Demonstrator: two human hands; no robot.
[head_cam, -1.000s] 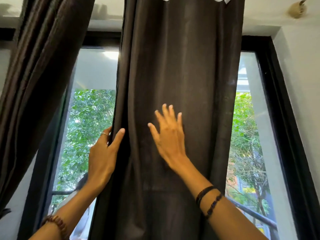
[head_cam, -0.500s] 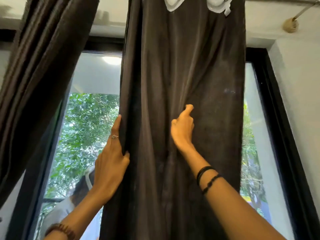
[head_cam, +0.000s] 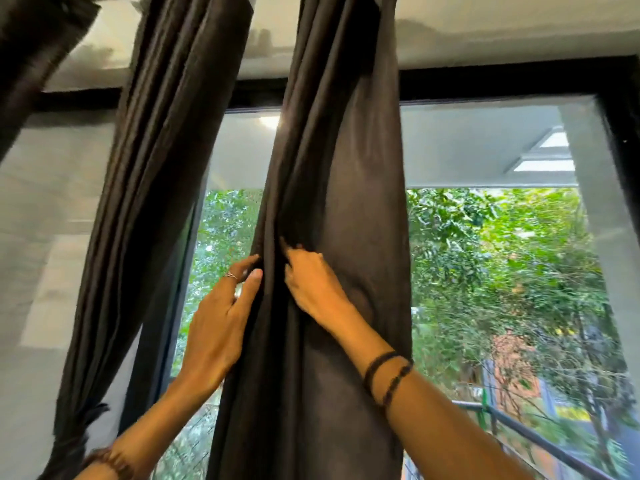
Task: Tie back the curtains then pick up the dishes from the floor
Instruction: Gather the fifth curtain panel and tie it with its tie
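A dark brown curtain panel (head_cam: 346,188) hangs down the middle of the window, bunched into folds. My left hand (head_cam: 221,320) pinches its left edge between thumb and fingers. My right hand (head_cam: 311,282) grips a fold of the same panel just to the right, fingers dug into the cloth. A second dark curtain (head_cam: 162,168) hangs to the left, gathered and tied low at its bottom (head_cam: 83,420). No dishes or floor are in view.
A black window frame (head_cam: 519,81) spans the top and right side. Green trees and a metal railing (head_cam: 540,441) show through the glass. A white wall (head_cam: 38,237) is on the left, and the ceiling is above.
The view tilted up and shifted. The middle panel has been gathered narrower, showing more window on the right. My right hand moved left, close to my left hand, both gripping folds.
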